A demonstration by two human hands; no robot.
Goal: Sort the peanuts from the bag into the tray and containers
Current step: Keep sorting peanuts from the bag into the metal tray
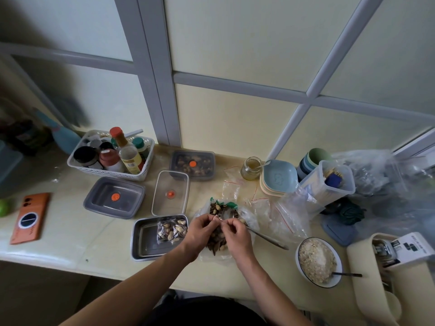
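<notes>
Peanuts (pixel 217 208) lie heaped in a crumpled clear bag (pixel 213 258) right under the fingers and just beyond them. They are pale kernels mixed with a lot of dark brown husk and shell, and a green scrap sits at the far edge of the heap. The left hand (pixel 199 231) and the right hand (pixel 236 235) meet fingertip to fingertip over the heap. The fingers of both are curled in, and together they pinch a small pale piece (pixel 217 218). It is too small to tell whether this is a kernel, a skin or a bit of wrapper.

Just left of the left fingers stands the metal tray (pixel 138 241), and in the corner nearest the hand lie clear packets (pixel 173 229) of light and dark nuts. Beyond the fingers and to the left stands an open clear container (pixel 156 196) with an orange dot at its bottom. Further left is a grey container (pixel 89 201) with the same dot. Furthest off stands a lidded container (pixel 175 161), and the brown contents show only dimly through the lid.

The near half of the heap is hidden by both hands. A metal handle (pixel 268 240) runs out to the right from under the right fingers, and its working end is covered by them
</notes>
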